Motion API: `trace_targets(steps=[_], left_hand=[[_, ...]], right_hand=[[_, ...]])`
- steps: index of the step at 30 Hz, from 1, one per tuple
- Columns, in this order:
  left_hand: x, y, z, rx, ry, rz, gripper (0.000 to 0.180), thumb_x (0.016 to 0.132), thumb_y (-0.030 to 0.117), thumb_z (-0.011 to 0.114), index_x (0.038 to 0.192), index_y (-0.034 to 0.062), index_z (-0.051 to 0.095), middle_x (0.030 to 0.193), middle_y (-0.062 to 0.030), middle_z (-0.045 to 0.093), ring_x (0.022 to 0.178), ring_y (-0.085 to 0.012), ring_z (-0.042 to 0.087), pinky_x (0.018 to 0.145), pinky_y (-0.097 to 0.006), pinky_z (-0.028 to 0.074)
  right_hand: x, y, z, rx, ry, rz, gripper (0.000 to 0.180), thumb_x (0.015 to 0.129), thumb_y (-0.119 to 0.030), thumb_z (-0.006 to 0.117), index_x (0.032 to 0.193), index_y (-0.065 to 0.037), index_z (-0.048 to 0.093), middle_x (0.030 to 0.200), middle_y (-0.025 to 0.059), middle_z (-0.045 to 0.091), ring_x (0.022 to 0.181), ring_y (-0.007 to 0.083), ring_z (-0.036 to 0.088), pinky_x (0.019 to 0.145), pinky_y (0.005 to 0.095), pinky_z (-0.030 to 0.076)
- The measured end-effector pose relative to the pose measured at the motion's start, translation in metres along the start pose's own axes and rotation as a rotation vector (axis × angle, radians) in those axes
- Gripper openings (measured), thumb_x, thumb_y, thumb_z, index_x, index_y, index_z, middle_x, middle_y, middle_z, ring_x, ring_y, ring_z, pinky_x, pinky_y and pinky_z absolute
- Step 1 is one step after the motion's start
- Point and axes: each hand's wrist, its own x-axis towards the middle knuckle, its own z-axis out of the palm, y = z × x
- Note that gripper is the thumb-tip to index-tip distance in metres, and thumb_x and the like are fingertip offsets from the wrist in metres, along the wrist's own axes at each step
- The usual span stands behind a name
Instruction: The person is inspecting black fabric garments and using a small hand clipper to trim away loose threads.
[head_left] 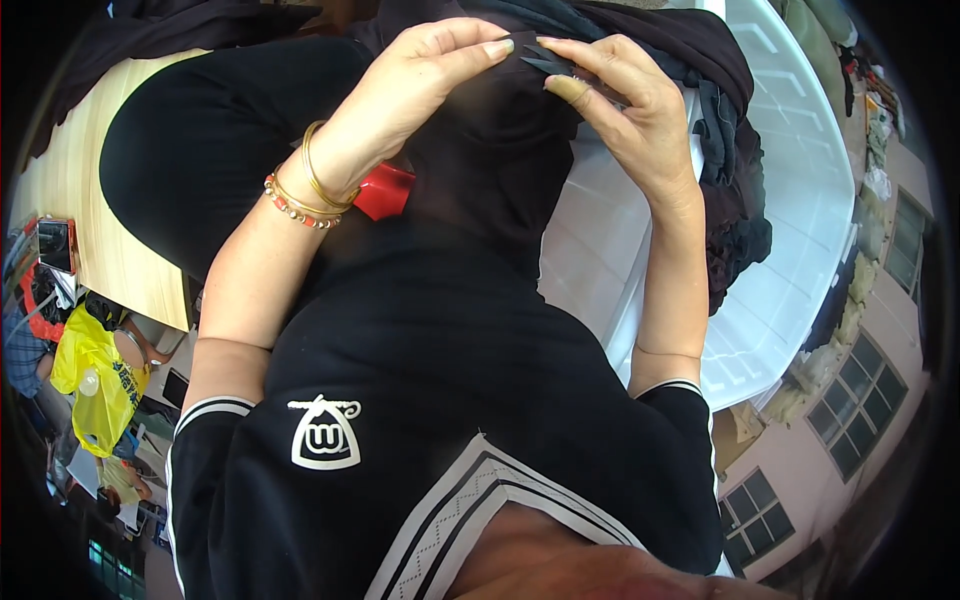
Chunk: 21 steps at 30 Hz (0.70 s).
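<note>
At the top middle, my left hand (425,85) pinches the edge of a dark cloth garment (490,150) between thumb and fingers. The cloth hangs from there over my lap. Close on its right, my right hand (635,120) is closed around small dark thread snips (541,62). Their two pointed blades stand slightly apart and point left, at the cloth edge by my left fingertips. The handles are mostly hidden inside my right fingers. Whether the blades touch the cloth, I cannot tell.
A large white plastic tub (790,200) stands at the right, with dark garments (735,190) heaped over its side. Under my left wrist lies a red object (385,192). A light wooden tabletop (125,245) is at the left, with a yellow bag (100,375) beyond it.
</note>
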Motion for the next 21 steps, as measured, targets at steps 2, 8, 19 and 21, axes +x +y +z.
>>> trace_targets(steps=[2, 8, 19, 21], left_hand=[[-0.0002, 0.0003, 0.0003, -0.001, 0.001, -0.005, 0.021, 0.094, 0.013, 0.06, 0.11, 0.0029, 0.066, 0.1, 0.0005, 0.067, 0.098, -0.006, 0.058, 0.094, -0.021, 0.039], [-0.0002, -0.0006, 0.0019, 0.014, -0.001, -0.008, 0.021, 0.094, 0.014, 0.06, 0.11, 0.0028, 0.066, 0.1, 0.0009, 0.066, 0.097, -0.0053, 0.058, 0.093, -0.021, 0.039], [-0.0017, -0.0031, 0.0019, 0.162, -0.034, 0.001, 0.024, 0.095, 0.013, 0.057, 0.115, 0.0014, 0.062, 0.105, 0.0011, 0.064, 0.099, -0.006, 0.057, 0.092, -0.022, 0.042], [-0.0054, -0.008, 0.0036, 0.882, -0.012, 0.273, 0.058, 0.084, 0.021, 0.07, 0.132, -0.0008, 0.046, 0.125, -0.0143, 0.055, 0.116, -0.0245, 0.054, 0.1, -0.032, 0.04]], right_hand=[[-0.0008, -0.0011, -0.0006, -0.042, 0.008, 0.017, 0.027, 0.078, -0.008, 0.074, 0.106, -0.01, 0.072, 0.077, 0.0029, 0.061, 0.067, 0.0138, 0.058, 0.061, 0.025, 0.046], [-0.0006, -0.0023, 0.0011, -0.038, 0.016, 0.024, 0.027, 0.078, -0.01, 0.075, 0.105, -0.011, 0.073, 0.077, 0.0023, 0.061, 0.067, 0.0136, 0.058, 0.06, 0.0253, 0.046], [-0.0004, 0.0035, 0.0011, 0.0, 0.077, -0.048, 0.023, 0.08, -0.008, 0.073, 0.102, -0.01, 0.073, 0.077, 0.0036, 0.061, 0.067, 0.0134, 0.058, 0.059, 0.0239, 0.045], [0.0, 0.007, -0.0049, 0.03, 0.156, -0.092, 0.023, 0.081, -0.005, 0.072, 0.103, -0.007, 0.072, 0.077, 0.0034, 0.059, 0.067, 0.0105, 0.056, 0.059, 0.0213, 0.043]])
